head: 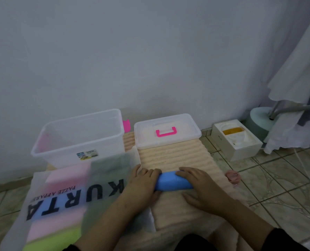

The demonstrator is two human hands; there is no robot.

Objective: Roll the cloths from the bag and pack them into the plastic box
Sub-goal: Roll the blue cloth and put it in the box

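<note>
A blue cloth, rolled into a tight cylinder, lies across a peach ribbed mat. My left hand grips its left end and my right hand presses over its right end. To the left lies a translucent bag printed "KURTA", holding folded pink, blue, green and grey cloths. The open clear plastic box stands behind the bag by the wall, with something pink faintly showing at its left inner side. Its clear lid with a pink handle rests at the mat's far end.
A white cardboard box with a yellow item stands at the right on the tiled floor. A small pink object lies by the mat's right edge. White fabric hangs over a stand with a round base at far right. The wall is close behind.
</note>
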